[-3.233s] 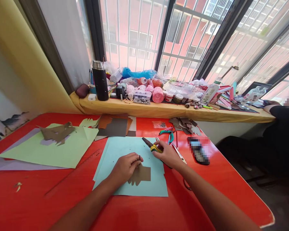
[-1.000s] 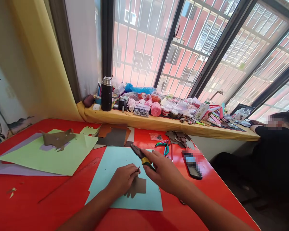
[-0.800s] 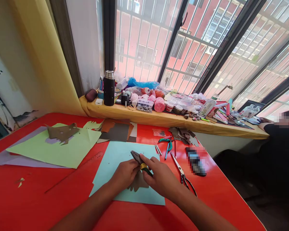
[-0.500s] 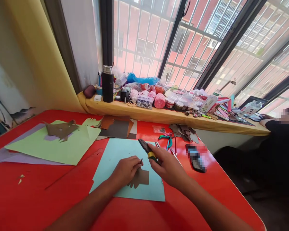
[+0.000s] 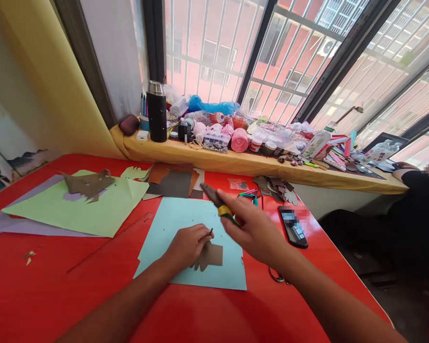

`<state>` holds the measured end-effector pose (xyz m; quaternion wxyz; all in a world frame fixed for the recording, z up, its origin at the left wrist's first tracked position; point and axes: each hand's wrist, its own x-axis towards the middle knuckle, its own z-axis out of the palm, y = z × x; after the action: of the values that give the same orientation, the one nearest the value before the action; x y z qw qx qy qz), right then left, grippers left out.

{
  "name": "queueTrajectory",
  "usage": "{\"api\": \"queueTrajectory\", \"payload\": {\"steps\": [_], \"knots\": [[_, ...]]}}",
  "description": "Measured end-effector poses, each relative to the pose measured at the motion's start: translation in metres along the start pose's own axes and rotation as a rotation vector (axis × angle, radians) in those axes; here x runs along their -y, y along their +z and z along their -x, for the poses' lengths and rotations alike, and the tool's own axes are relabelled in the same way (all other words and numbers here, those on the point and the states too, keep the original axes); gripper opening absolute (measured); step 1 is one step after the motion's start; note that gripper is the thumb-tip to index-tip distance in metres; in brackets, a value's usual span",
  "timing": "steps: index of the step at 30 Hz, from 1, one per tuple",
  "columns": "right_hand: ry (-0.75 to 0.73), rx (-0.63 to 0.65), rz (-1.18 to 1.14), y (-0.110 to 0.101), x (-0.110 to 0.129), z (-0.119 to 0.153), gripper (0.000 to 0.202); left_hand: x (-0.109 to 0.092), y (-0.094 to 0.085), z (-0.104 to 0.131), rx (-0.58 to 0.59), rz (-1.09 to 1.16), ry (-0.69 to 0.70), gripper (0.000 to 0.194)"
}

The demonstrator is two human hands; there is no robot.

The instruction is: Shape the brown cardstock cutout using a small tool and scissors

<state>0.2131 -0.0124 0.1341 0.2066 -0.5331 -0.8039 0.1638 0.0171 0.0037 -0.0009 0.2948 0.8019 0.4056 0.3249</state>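
Observation:
My right hand (image 5: 248,224) is closed around pliers (image 5: 210,196) with yellow and green grips, raised above the blue sheet (image 5: 153,247). Their dark jaws point up and to the left. With thumb and fingers pinched, my left hand (image 5: 189,244) holds a small, thin dark rod (image 5: 211,231) whose exact kind I cannot make out. It is over a brown cut-out piece (image 5: 213,255) with a jagged lower edge. That piece lies on the blue sheet, partly covered by my left hand. Tiny dark specks dot the sheet.
A green sheet (image 5: 103,214) with a brown cut-out (image 5: 89,185) lies left. Dark cards (image 5: 175,183) and scraps (image 5: 273,186) are at the back. A phone (image 5: 293,227) and partly hidden scissors (image 5: 277,276) lie right. A flask (image 5: 156,114) stands on the cluttered sill; a person (image 5: 396,224) is at far right.
The pliers have moved slightly up and to the left with my right hand. My left hand keeps its pinch over the brown piece. The view has shifted a little.

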Motion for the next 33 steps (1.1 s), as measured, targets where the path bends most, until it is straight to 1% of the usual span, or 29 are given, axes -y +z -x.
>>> {"api": "queueTrajectory", "payload": {"steps": [1, 2, 4, 5, 6, 7, 9, 10, 13, 17, 20, 22, 24, 26, 28, 29, 33], "knots": [[0.017, -0.04, -0.03, 0.004, -0.002, 0.001, 0.064, 0.0, -0.001, 0.0, 0.008, 0.009, -0.002, 0.027], [0.035, -0.05, -0.029, 0.01, -0.006, 0.004, 0.062, 0.0, -0.001, 0.001, 0.008, 0.013, -0.007, 0.027], [0.038, 0.081, -0.055, 0.028, -0.02, 0.014, 0.062, 0.0, -0.002, 0.002, -0.003, 0.015, -0.02, 0.025], [0.052, 0.126, -0.087, 0.037, -0.029, 0.019, 0.062, 0.0, -0.002, 0.002, -0.018, 0.016, -0.03, 0.026], [0.084, 0.104, -0.08, 0.044, -0.038, 0.025, 0.062, -0.001, -0.003, 0.002, -0.009, 0.022, -0.028, 0.027], [0.13, 0.044, -0.097, 0.049, -0.046, 0.029, 0.06, -0.001, -0.003, 0.002, 0.013, 0.023, -0.01, 0.028], [0.15, -0.002, -0.138, 0.053, -0.06, 0.035, 0.059, -0.002, -0.004, 0.002, 0.021, 0.022, -0.005, 0.029], [0.154, -0.004, -0.11, 0.053, -0.065, 0.035, 0.059, -0.003, -0.004, 0.002, 0.019, 0.024, -0.011, 0.029], [0.16, 0.046, 0.01, 0.054, -0.072, 0.03, 0.061, -0.003, -0.005, 0.0, 0.012, 0.044, -0.049, 0.029], [0.095, 0.11, 0.232, 0.061, -0.078, 0.015, 0.059, -0.002, -0.008, -0.001, 0.043, 0.075, -0.065, 0.028], [0.049, 0.133, 0.302, 0.063, -0.083, 0.004, 0.056, -0.001, -0.009, -0.001, 0.046, 0.095, -0.108, 0.028], [0.037, 0.134, 0.289, 0.062, -0.086, -0.001, 0.05, -0.001, -0.009, 0.0, 0.04, 0.109, -0.138, 0.027], [0.023, 0.105, 0.252, 0.062, -0.085, -0.003, 0.041, 0.0, -0.009, 0.0, 0.033, 0.127, -0.158, 0.027], [0.009, 0.024, 0.187, 0.064, -0.08, -0.001, 0.031, 0.001, -0.008, 0.0, 0.022, 0.148, -0.175, 0.029], [0.007, -0.057, 0.091, 0.071, -0.072, 0.002, 0.025, 0.002, -0.007, 0.0, -0.013, 0.162, -0.203, 0.029], [0.012, -0.057, 0.046, 0.075, -0.068, 0.004, 0.024, 0.002, -0.007, 0.001, -0.04, 0.17, -0.225, 0.028], [0.031, 0.066, -0.031, 0.095, -0.056, 0.01, 0.017, 0.004, -0.007, 0.001, -0.14, 0.248, -0.305, 0.025]]}}
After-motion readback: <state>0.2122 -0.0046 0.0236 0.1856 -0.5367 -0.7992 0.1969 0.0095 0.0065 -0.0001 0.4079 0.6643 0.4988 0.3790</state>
